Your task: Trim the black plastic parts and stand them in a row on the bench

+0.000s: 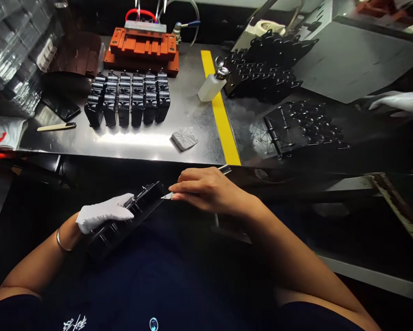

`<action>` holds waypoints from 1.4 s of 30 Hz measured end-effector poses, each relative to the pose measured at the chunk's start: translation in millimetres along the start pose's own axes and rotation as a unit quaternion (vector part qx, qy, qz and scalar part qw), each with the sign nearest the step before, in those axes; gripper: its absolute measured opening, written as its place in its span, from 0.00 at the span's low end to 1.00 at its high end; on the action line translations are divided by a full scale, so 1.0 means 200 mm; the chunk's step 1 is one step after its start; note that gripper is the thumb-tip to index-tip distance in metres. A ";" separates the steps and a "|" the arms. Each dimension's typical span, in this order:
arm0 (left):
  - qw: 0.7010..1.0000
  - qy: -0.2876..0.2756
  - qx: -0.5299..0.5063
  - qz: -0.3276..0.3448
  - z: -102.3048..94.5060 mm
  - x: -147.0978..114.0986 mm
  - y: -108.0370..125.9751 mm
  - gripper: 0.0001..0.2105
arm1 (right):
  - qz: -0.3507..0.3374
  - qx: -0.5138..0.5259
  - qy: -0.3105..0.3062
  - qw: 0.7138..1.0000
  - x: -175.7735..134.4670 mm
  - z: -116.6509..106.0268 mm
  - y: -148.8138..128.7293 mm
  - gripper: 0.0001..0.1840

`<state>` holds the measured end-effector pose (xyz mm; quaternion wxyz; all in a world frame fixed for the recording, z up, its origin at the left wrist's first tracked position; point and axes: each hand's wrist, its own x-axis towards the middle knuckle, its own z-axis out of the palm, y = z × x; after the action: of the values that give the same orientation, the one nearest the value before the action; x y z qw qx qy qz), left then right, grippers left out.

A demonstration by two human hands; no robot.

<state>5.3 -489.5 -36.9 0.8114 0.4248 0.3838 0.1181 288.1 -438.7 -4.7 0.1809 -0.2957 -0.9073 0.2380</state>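
My left hand [105, 214], in a white glove, is closed around a long black plastic part [146, 197], which tilts up to the right in front of my body. Bare and closed, my right hand [206, 189] pinches a craft knife [167, 196] whose pointed blade faces left. The blade tip is close to the upper right end of the black part; whether it touches cannot be made out. The knife's rear end sticks out behind the hand. The lower end of the part fades into the dark.
Rows of black parts [130, 99] stand on the metal bench before an orange fixture [142, 48]. A white bottle [211, 85] stands by the yellow tape [223, 128]. More black parts [306, 122] lie right, near another person's gloved hand [398, 102]. A cream-handled tool [56, 127] lies left.
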 end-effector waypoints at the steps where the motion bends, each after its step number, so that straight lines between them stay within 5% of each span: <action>1: 1.000 -0.014 -0.006 -0.021 0.00 0.00 0.00 0.19 | -0.002 -0.002 -0.003 1.000 0.00 0.00 0.01 0.11; 5: 0.991 -0.059 -0.106 -0.065 0.02 0.01 -0.04 0.21 | -0.001 0.030 0.045 0.999 0.01 0.06 0.04 0.10; 8: 0.980 -0.084 -0.169 -0.067 0.05 0.04 -0.07 0.26 | 0.051 0.091 0.201 0.974 0.03 0.17 0.04 0.13; 10: 0.989 -0.041 -0.138 -0.032 0.08 0.07 -0.07 0.25 | 0.121 0.119 0.315 0.934 0.04 0.24 0.02 0.15; 12: 0.997 0.029 -0.065 0.019 0.09 0.09 -0.07 0.22 | 0.170 0.120 0.353 0.912 0.04 0.29 -0.01 0.16; 17: 0.990 0.125 0.038 0.047 0.09 0.11 -0.07 0.23 | 0.161 0.075 0.277 0.944 0.02 0.31 -0.08 0.13; 27: 0.989 0.118 0.051 0.073 0.09 0.13 -0.10 0.25 | 0.165 -0.024 0.165 0.972 -0.01 0.31 -0.09 0.22; 30: 0.981 0.148 0.080 0.098 0.09 0.14 -0.09 0.25 | 0.126 0.000 0.189 0.974 -0.03 0.27 -0.09 0.19; 32: 0.957 0.238 0.113 0.121 0.10 0.14 -0.10 0.28 | 0.101 -0.006 0.235 0.967 -0.04 0.23 -0.09 0.17; 36: 0.853 0.422 0.216 0.217 0.10 0.17 -0.18 0.36 | 0.047 -0.106 0.234 0.965 -0.04 0.20 -0.10 0.21; 39: 0.804 0.424 0.284 0.304 0.10 0.18 -0.24 0.34 | 0.032 -0.172 0.191 0.966 -0.04 0.20 -0.11 0.28; 42: 0.801 0.406 0.290 0.330 0.09 0.19 -0.26 0.31 | 0.011 -0.203 0.149 0.968 -0.04 0.19 -0.12 0.29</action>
<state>37.5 -513.1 -90.5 0.3317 0.6543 0.5312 0.4239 266.5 -472.9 -24.2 0.2474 -0.3679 -0.8963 0.0041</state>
